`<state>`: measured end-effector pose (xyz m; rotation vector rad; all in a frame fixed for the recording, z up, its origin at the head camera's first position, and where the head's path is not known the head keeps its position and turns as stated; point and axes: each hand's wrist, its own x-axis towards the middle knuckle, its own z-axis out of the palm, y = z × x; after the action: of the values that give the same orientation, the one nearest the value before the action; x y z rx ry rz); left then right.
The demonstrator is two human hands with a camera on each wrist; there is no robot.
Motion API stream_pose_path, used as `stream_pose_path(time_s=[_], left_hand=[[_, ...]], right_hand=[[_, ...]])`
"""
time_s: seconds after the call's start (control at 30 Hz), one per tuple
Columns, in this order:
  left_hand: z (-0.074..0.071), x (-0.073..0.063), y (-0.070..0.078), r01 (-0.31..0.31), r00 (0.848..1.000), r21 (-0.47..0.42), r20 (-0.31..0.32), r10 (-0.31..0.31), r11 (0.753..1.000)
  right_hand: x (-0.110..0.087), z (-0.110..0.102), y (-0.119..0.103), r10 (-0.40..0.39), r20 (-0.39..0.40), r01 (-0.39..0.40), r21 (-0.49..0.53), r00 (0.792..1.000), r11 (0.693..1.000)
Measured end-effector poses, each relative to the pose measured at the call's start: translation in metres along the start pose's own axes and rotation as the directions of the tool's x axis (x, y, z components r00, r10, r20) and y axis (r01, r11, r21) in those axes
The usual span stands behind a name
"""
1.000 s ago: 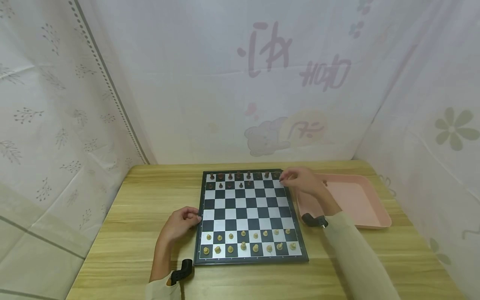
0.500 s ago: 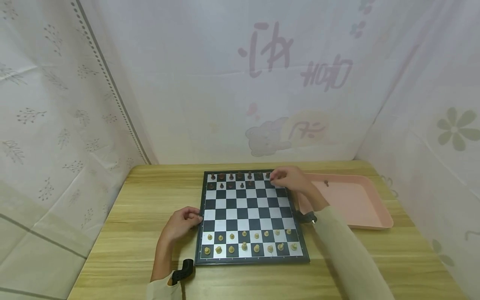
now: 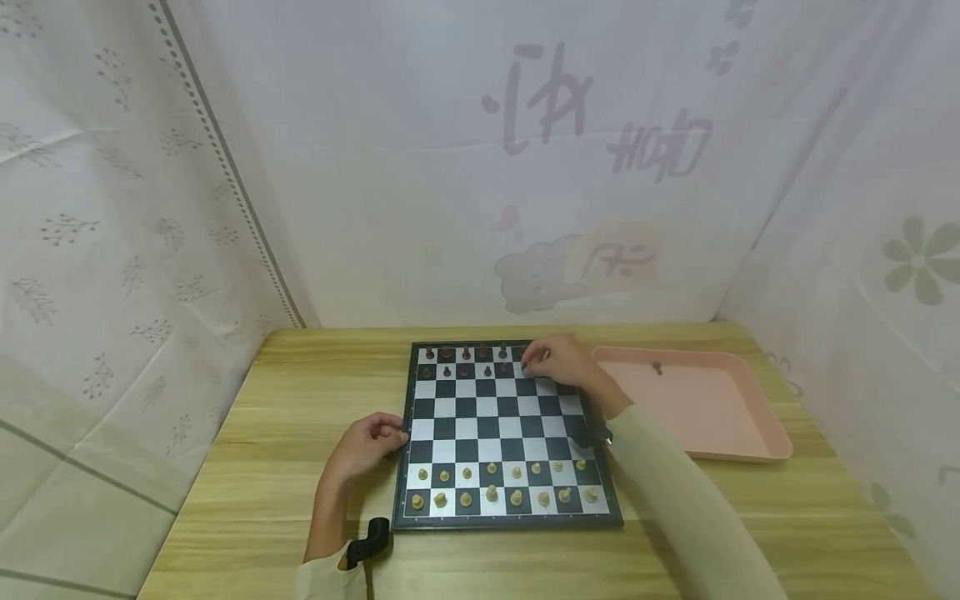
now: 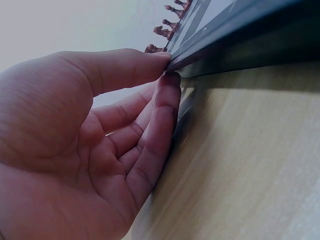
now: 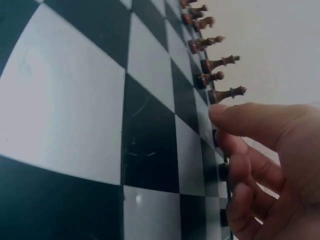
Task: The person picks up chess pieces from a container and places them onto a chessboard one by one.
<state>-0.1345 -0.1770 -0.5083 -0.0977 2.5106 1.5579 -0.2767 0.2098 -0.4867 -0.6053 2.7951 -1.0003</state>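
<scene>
A black-and-white chessboard point(image 3: 487, 406) lies on the table. Its left edge is held by my left hand point(image 3: 363, 447), thumb point(image 4: 132, 67) at the top of the rim and forefinger against the side. My right hand point(image 3: 564, 363) is over the far right part of the board, pinching a small dark chess piece point(image 3: 525, 366) that its fingers mostly hide. Reddish-brown pieces stand along the far side, among them a tall crowned piece point(image 5: 222, 63) in the right wrist view. Two rows of cream pieces point(image 3: 491, 493) stand on the near side.
Right of the board sits a pink tray point(image 3: 772, 450) with a small dark piece or two point(image 3: 657, 367) near its far side. Bare wooden tabletop point(image 3: 300, 371) extends left of the board. White printed cloth point(image 3: 420, 208) hangs behind the table.
My right hand has moved left along the far rows, from the board's right edge by the tray, with the small dark chess piece. The left hand stays at the board's edge.
</scene>
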Motion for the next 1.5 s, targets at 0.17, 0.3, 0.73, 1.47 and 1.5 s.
stream_pose_path(time_s=[0.17,0.3,0.73,1.47,1.5], left_hand=[[0.000,0.003,-0.001,-0.012,1.000,0.000,0.009,0.012,1.000],[-0.001,0.011,-0.015,-0.046,0.999,-0.019,0.020,0.047,0.999],[-0.003,0.000,-0.003,-0.026,1.000,0.007,0.014,0.026,1.000],[0.000,0.006,-0.016,-0.098,0.995,-0.015,0.016,0.098,0.995],[0.001,0.006,-0.015,-0.090,0.996,-0.015,0.016,0.091,0.996]], right_hand=[[-0.005,-0.007,0.002,0.044,-0.010,-0.044,-0.017,0.999,0.999],[-0.018,-0.024,0.010,0.109,-0.052,-0.108,0.023,0.993,0.994],[-0.068,-0.067,0.066,0.210,-0.149,-0.214,-0.008,0.966,0.977],[-0.067,-0.055,0.077,0.313,-0.114,-0.324,-0.091,0.943,0.942],[-0.067,-0.055,0.077,0.312,-0.108,-0.322,-0.090,0.944,0.942]])
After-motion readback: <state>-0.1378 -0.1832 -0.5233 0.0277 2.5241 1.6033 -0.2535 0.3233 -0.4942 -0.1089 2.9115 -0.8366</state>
